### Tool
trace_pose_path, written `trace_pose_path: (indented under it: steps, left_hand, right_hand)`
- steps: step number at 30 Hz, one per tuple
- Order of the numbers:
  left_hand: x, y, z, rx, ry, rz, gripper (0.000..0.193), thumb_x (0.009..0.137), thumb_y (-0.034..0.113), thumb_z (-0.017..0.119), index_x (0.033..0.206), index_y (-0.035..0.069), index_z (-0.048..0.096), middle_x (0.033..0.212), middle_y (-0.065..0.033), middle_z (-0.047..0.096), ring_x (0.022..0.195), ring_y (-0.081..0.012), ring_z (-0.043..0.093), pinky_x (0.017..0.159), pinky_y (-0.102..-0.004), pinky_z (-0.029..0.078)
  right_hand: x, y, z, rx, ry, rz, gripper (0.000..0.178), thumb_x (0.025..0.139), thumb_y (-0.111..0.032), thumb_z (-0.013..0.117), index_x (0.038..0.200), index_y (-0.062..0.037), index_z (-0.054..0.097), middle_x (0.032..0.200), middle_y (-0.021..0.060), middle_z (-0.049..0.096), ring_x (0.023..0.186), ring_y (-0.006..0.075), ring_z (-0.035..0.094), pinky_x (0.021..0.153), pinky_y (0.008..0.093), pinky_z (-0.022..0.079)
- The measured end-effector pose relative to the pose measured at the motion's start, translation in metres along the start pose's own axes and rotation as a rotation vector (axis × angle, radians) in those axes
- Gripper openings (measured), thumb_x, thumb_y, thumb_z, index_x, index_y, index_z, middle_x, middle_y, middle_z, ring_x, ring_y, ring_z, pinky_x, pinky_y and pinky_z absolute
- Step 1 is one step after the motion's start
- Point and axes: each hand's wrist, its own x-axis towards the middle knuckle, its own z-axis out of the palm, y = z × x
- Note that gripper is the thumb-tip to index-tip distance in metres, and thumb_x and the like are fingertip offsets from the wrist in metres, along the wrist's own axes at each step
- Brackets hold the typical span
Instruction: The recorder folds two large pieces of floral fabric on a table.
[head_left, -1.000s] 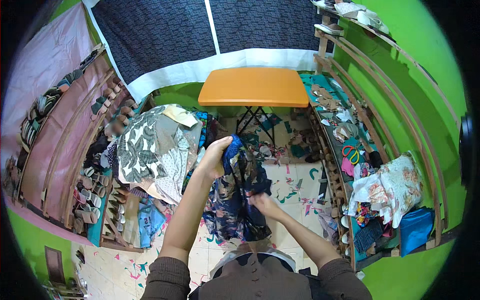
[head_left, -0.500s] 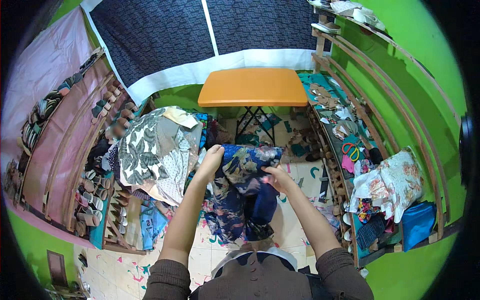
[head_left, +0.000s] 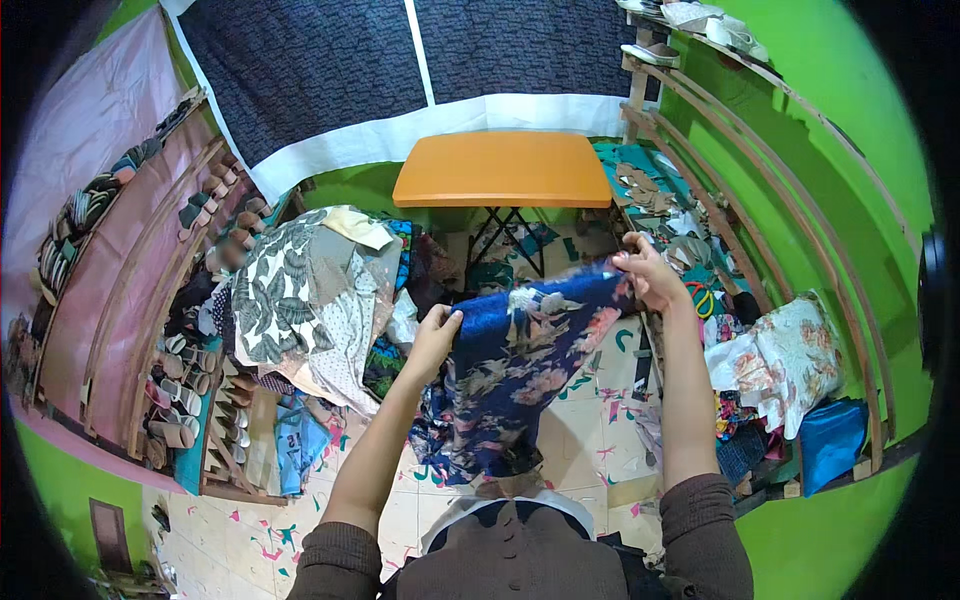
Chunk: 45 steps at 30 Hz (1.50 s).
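Note:
A dark blue cloth with a pink and beige floral print (head_left: 520, 370) hangs in front of me, its top edge stretched between my hands. My left hand (head_left: 436, 338) is closed on its upper left corner. Higher and farther right, my right hand (head_left: 648, 274) pinches the other end of that edge. The lower part of the cloth falls in folds over the floor near my body. Left of it lies a big heap of fabrics (head_left: 290, 300), with leaf-print and dotted pieces on top.
An orange folding table (head_left: 505, 172) stands ahead. Shoe racks (head_left: 190, 330) line the left. On the right shelf lie red-and-yellow-handled scissors (head_left: 703, 300), a floral white cloth bundle (head_left: 780, 360) and a blue package (head_left: 835, 445). Scraps litter the tiled floor (head_left: 390, 500).
My right hand has moved up and to the right, drawing the cloth's top edge out wide. My left hand has lowered slightly. The bunched cloth now hangs more spread.

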Motion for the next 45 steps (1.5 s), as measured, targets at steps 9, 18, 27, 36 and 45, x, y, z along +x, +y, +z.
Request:
trace_pose_path:
  steps: [9,18,27,36,45]
  left_hand:
    - [0.009,-0.028,0.006,0.17,0.181,0.18,0.023,0.087,0.023,0.053,0.092,0.001,0.05,0.07,-0.006,0.048,0.068,-0.0124,0.047,0.063,-0.0274,0.041]
    - [-0.015,0.036,0.068,0.701,0.099,0.746,0.049,0.077,0.025,0.062,0.116,0.002,0.045,0.106,-0.019,0.052,0.1,-0.0351,0.048,0.086,-0.0417,0.038]
    - [-0.004,0.027,0.06,0.549,-0.142,0.682,0.025,0.075,0.013,0.064,0.097,0.006,0.055,0.082,-0.0123,0.056,0.078,-0.0319,0.055,0.067,-0.0367,0.043]
    - [-0.011,0.03,0.054,0.697,-0.117,0.727,0.024,0.069,0.018,0.07,0.088,0.006,0.061,0.076,-0.0106,0.05,0.075,-0.0294,0.053,0.065,-0.0378,0.043]
    - [-0.008,0.029,0.045,0.626,-0.113,0.704,0.016,0.076,0.019,0.065,0.085,0.006,0.064,0.069,-0.0103,0.046,0.065,-0.0282,0.051,0.056,-0.0367,0.039]
  right_hand:
    - [-0.006,0.013,-0.016,-0.783,0.029,-0.035,0.044,0.076,-0.003,0.057,0.118,-0.0013,0.045,0.079,0.0066,0.054,0.068,0.0113,0.053,0.061,0.0236,0.042]
    - [-0.032,0.015,0.083,-0.119,-0.213,-0.067,0.038,0.076,-0.004,0.059,0.112,0.0054,0.05,0.084,0.0078,0.058,0.071,0.012,0.054,0.067,0.0233,0.045]
    - [-0.041,0.069,0.059,0.084,-0.378,0.567,0.028,0.084,-0.02,0.06,0.105,-0.0037,0.051,0.091,0.0049,0.061,0.072,0.0056,0.056,0.048,0.0177,0.037]
    - [-0.049,0.054,0.053,-0.344,-0.212,0.172,0.033,0.078,-0.01,0.063,0.109,-0.0069,0.054,0.094,0.0021,0.06,0.076,0.0055,0.054,0.058,0.018,0.04]
    - [-0.069,0.082,0.043,-0.177,-0.09,0.225,0.039,0.086,-0.036,0.056,0.109,-0.0044,0.057,0.1,0.0045,0.06,0.093,0.0129,0.056,0.083,0.027,0.042]
